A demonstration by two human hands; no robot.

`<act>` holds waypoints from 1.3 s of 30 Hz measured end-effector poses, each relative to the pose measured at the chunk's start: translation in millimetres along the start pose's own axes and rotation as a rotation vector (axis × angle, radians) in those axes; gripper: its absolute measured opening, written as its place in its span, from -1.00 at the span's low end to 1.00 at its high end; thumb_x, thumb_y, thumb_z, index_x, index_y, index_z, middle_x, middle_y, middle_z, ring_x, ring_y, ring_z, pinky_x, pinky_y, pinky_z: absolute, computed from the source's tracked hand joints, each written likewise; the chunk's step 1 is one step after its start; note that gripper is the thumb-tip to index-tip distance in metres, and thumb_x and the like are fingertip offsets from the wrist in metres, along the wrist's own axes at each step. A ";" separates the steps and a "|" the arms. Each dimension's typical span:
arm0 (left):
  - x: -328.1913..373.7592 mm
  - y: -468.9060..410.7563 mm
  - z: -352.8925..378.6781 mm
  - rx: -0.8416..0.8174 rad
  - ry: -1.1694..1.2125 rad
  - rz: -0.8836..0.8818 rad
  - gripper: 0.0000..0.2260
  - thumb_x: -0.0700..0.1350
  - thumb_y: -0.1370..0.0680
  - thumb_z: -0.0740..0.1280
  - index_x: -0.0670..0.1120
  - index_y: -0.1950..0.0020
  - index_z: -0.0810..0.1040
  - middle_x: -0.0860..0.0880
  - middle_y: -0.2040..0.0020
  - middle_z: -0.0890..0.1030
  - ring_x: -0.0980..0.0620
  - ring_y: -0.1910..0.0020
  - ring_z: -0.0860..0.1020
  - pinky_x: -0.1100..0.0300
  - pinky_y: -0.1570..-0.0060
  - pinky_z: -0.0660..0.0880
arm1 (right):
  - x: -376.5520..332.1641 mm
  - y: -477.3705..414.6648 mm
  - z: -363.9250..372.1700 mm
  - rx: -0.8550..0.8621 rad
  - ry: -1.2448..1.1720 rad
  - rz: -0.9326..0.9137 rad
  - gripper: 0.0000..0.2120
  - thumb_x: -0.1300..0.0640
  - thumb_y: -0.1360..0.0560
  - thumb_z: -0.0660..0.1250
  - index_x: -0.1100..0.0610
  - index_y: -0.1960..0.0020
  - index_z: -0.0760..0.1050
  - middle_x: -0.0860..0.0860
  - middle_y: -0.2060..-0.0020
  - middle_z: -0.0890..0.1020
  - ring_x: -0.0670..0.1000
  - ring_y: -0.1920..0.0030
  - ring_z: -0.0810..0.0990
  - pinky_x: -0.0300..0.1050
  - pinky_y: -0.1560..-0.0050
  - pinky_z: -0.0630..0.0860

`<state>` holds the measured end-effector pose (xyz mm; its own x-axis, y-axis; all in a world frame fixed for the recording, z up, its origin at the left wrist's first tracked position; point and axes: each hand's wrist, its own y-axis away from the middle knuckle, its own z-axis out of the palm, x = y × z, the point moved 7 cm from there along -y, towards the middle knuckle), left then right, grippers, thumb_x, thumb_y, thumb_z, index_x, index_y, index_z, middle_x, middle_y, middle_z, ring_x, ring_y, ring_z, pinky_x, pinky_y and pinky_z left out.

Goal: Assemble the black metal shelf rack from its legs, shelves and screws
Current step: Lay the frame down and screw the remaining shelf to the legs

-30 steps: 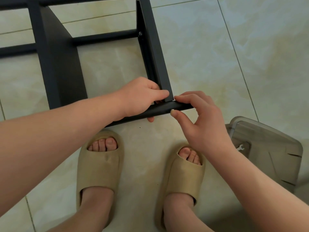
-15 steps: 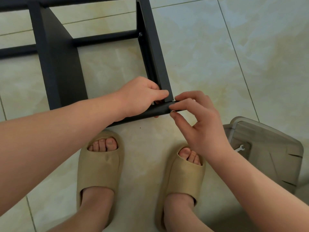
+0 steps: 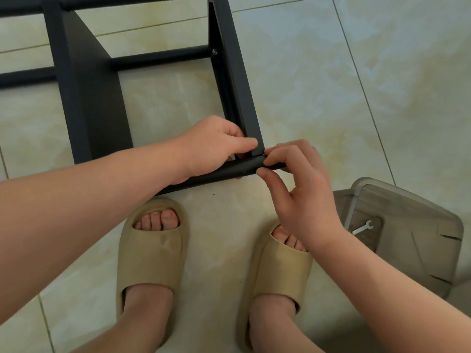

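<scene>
The black rack [image 3: 96, 103] stood on the tiled floor [image 3: 331, 85], a grey bin [image 3: 420, 225] at its right; the left hand [image 3: 216, 146] curled round the near bar [image 3: 229, 172] at the corner; the right hand [image 3: 300, 189] pinched that bar's end between thumb and forefinger; a small wrench [image 3: 362, 227] lay in the bin.

We wore soft tan slippers [image 3: 153, 253] with open fronts, so our toes [image 3: 158, 221] peeked out. Our arms [image 3: 76, 207] were bare.

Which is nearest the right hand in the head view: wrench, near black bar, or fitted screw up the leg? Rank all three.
1. The black bar, its end pinched by the right hand itself.
2. The wrench, in the grey bin on the hand's right.
3. The fitted screw, farther up the leg, at the upper joint.
</scene>
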<state>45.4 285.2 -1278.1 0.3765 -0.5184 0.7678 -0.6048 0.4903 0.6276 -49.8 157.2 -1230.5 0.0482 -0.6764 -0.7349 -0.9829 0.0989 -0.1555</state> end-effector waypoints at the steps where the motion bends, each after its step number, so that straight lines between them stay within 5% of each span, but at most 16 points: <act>1: -0.1 -0.1 -0.3 0.006 -0.006 0.002 -0.75 -0.03 -0.59 0.38 -0.18 0.16 0.62 -0.06 0.36 0.68 0.08 0.44 0.61 0.38 0.47 0.43 | -0.6 0.4 0.5 0.003 0.010 -0.020 -0.96 0.29 -0.54 0.41 0.26 0.08 0.59 0.08 0.01 0.59 0.21 -0.08 0.56 0.12 -0.02 0.54; 8: -1.8 0.4 -0.2 -0.016 0.027 -0.013 -0.76 0.00 -0.58 0.39 -0.14 0.16 0.68 0.00 0.34 0.68 0.12 0.44 0.60 0.40 0.46 0.43 | 1.6 6.9 0.6 -0.037 0.013 -0.132 -0.95 0.32 -0.52 0.43 0.31 0.04 0.64 0.21 -0.09 0.60 0.29 -0.31 0.52 0.18 -0.26 0.51; 20: 4.2 3.8 2.0 -0.061 -0.040 -0.021 -0.68 0.01 -0.63 0.30 -0.21 0.11 0.65 -0.11 0.31 0.70 0.03 0.36 0.65 0.35 0.38 0.50 | 3.5 -7.7 1.2 0.007 0.008 0.043 -0.83 0.16 -0.49 0.48 0.24 0.12 0.54 0.05 0.09 0.55 0.22 0.04 0.57 0.19 0.15 0.55; 27: 3.7 3.8 1.9 -0.066 -0.074 0.002 -0.67 0.04 -0.63 0.29 -0.16 0.16 0.66 -0.11 0.31 0.70 0.07 0.38 0.61 0.36 0.38 0.48 | 14.9 -19.2 2.3 -0.125 -0.112 0.165 -0.70 0.11 -0.40 0.59 0.11 0.00 0.52 -0.05 0.09 0.49 -0.13 0.08 0.50 -0.37 0.05 0.43; 32: 1.8 2.3 -0.2 -0.017 -0.022 0.028 -0.73 -0.01 -0.62 0.34 -0.16 0.16 0.65 -0.13 0.35 0.69 0.09 0.48 0.58 0.37 0.46 0.44 | 25.6 -18.4 3.2 -0.144 -0.246 0.348 -0.64 0.09 -0.33 0.64 -0.08 0.12 0.46 -0.05 0.11 0.54 -0.14 0.13 0.55 -0.25 0.05 0.55; 39: -1.5 0.7 0.1 -0.037 0.010 0.024 -0.75 -0.03 -0.62 0.34 -0.20 0.11 0.63 -0.14 0.34 0.68 0.07 0.45 0.61 0.35 0.46 0.45 | 25.9 -22.8 2.7 -0.184 -0.182 0.364 -0.61 0.03 -0.30 0.66 -0.04 0.16 0.43 -0.03 0.16 0.52 -0.22 0.22 0.45 -0.42 0.17 0.35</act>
<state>44.3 286.3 -1278.9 0.3690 -0.4994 0.7839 -0.5873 0.5284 0.6131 -25.7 139.4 -1247.7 -0.2924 -0.4803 -0.8270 -0.9561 0.1639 0.2429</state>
